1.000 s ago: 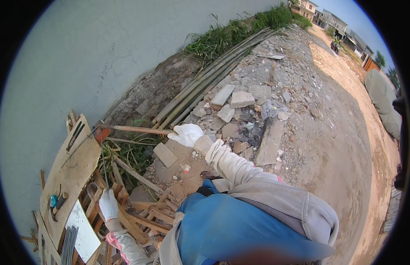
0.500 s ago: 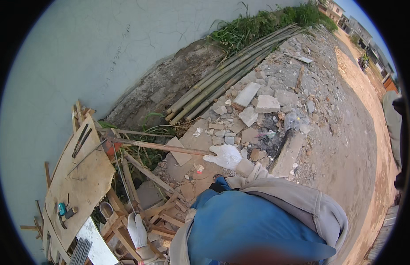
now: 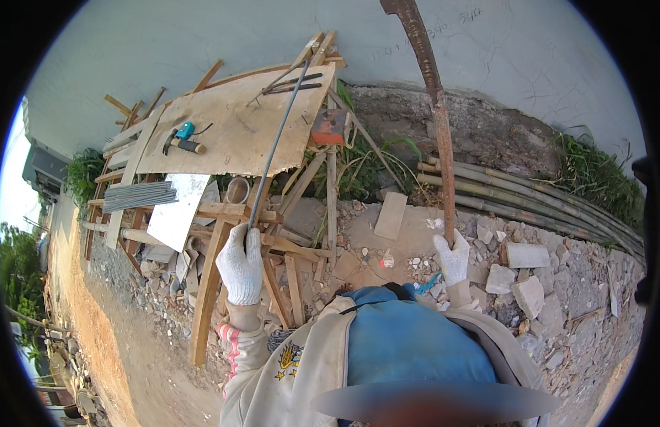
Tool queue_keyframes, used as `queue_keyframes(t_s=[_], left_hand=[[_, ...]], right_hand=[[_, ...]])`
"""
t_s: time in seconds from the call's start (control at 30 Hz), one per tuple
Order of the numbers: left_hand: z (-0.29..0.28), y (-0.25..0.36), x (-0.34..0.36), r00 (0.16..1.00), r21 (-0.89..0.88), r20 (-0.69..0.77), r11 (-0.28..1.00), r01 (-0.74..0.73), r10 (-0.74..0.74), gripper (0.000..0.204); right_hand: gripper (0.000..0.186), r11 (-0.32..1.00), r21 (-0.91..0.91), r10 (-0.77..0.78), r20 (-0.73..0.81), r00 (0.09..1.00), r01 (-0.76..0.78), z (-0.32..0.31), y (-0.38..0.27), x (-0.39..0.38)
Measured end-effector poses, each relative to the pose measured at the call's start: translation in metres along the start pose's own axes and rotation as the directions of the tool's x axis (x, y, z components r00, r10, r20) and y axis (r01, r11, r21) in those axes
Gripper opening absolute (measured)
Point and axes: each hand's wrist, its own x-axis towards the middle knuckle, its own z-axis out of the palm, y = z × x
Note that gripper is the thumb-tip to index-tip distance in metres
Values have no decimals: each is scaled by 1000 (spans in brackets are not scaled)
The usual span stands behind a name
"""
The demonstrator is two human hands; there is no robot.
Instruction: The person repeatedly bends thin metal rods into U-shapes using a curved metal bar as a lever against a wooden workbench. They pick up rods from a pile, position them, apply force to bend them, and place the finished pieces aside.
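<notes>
My left hand [image 3: 240, 265], in a white knit glove, is closed round the lower end of a thin steel rod [image 3: 279, 142]. The rod slants up across a plywood-topped bench [image 3: 237, 135]. In a matching glove, my right hand [image 3: 452, 257] grips the foot of a long rusty metal bar [image 3: 442, 142] with a thicker, notched upper end. That bar stands nearly upright in the view, apart from the bench. At the bench's right corner sits a rusty red block [image 3: 330, 128]. A dark-handled tool [image 3: 294, 87] lies on the plywood behind the rod.
On the bench lie a hammer [image 3: 188, 146], a teal tape measure [image 3: 185, 130] and a bundle of short rods [image 3: 138, 196]. Timber legs [image 3: 210, 292] jut towards me. Bamboo poles [image 3: 515, 196] lie along the wall at right, beside broken concrete rubble [image 3: 529, 295].
The view has swung left towards the bench. The rusty bar, earlier reaching across to the red block, now stands raised and away from it. Both hands keep their grip.
</notes>
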Motion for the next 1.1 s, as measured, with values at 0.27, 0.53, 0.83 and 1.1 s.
queue_keyframes(t_s=[0.27,0.53,0.83,1.1], left_hand=[[-110,-14,-16,896,287,-442,952,104,35,16],[-130,-13,-49,926,-8,-329,982,191,-183,14],[-72,-28,-52,923,-330,84,864,381,-376,20],[17,-82,-20,977,-150,91,967,204,-192,25]], right_hand=[[25,998,52,-23,48,999,20,11,-31,50],[17,911,161,-388,16,922,380,-3,-95,126],[33,947,248,-276,310,910,203,15,-106,190],[32,995,-99,3,242,970,21,3,-73,159]])
